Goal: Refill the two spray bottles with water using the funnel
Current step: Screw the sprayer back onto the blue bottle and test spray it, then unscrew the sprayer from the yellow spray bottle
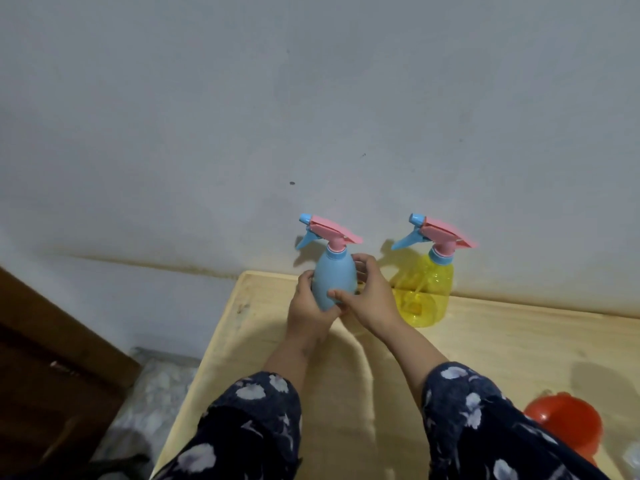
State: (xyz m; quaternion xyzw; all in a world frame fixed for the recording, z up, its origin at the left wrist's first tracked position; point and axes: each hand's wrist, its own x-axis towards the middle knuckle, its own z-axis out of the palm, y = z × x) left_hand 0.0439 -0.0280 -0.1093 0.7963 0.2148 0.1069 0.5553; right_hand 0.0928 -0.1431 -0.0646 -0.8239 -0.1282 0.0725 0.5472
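Note:
A blue spray bottle point(334, 275) with a pink and blue trigger head stands upright near the back of the wooden table point(485, 348). My left hand point(306, 308) wraps its lower left side, and my right hand point(370, 296) grips its right side and front. To its right stands a clear yellow spray bottle point(427, 292) with the same kind of trigger head fitted, untouched. A red funnel point(568, 424) lies at the lower right, partly hidden behind my right sleeve.
A grey wall point(311, 116) rises right behind the bottles. The table's left edge drops to a speckled floor point(152, 396), with dark wooden furniture point(52, 375) at far left. Something pale shows at the right edge near the funnel.

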